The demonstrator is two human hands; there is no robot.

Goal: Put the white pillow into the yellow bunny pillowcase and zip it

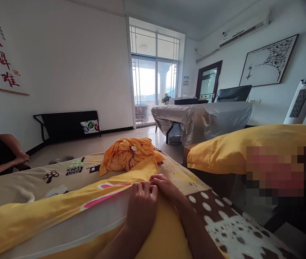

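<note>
A long yellow bedding cloth (58,201), with pink and white print and a pale strip along it, lies lengthwise before me. My left hand (142,201) is closed on its near part, knuckles up, at the edge by the pale strip. Right beside it, my right hand (165,185) bends its fingers over the same cloth and pinches it; the two hands touch or nearly touch. The fingertips are partly hidden. Just beyond my hands sits a bunched orange-yellow cloth (128,154). Under everything spreads a beige and brown patterned blanket (196,183).
A yellow-covered pillow-like bundle (220,151) rests on a box at right, with a person partly in view below it. Another person's arm (7,162) shows at far left. A plastic-covered desk (204,118) and a black folded frame (63,126) stand farther back.
</note>
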